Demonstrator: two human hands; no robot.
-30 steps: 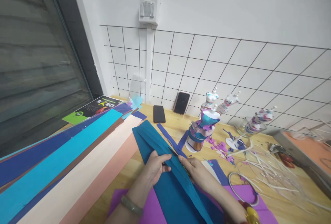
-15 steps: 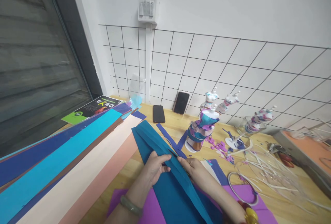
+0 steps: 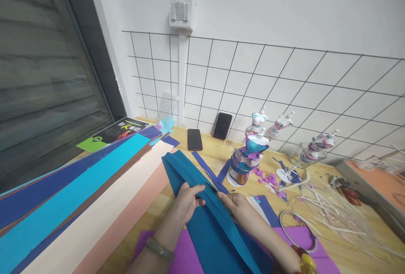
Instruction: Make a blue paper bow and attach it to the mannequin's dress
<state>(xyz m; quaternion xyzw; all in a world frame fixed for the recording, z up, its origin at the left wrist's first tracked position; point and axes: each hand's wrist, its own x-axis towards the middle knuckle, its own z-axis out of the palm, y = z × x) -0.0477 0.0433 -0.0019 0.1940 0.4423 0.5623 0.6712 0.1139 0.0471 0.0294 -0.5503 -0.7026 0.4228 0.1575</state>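
Folded teal crepe paper (image 3: 205, 231) lies slantwise across the front of the table. My left hand (image 3: 186, 202) pinches it between thumb and fingers near its middle. On the right edge of the paper, my right hand (image 3: 237, 208) is closed around scissors (image 3: 211, 187); only their dark blades show, against the paper's edge, and the handles are hidden by the hand. Beyond my hands stands a small dress form (image 3: 248, 158) wrapped in purple, teal and brown paper. A loose dark blue strip (image 3: 205, 166) rests just past the teal paper.
Paper sheets in blue, brown, cream and pink (image 3: 120, 189) fill the left side. Two phones (image 3: 194, 139) are by the wall, one leaning. Smaller dress forms (image 3: 318, 145), purple scraps (image 3: 268, 181), a wire coil (image 3: 297, 230) and tangled clear strips (image 3: 335, 215) lie to the right.
My left hand has shifted slightly to the left and up along the teal paper. My right hand with the scissors stays almost in place.
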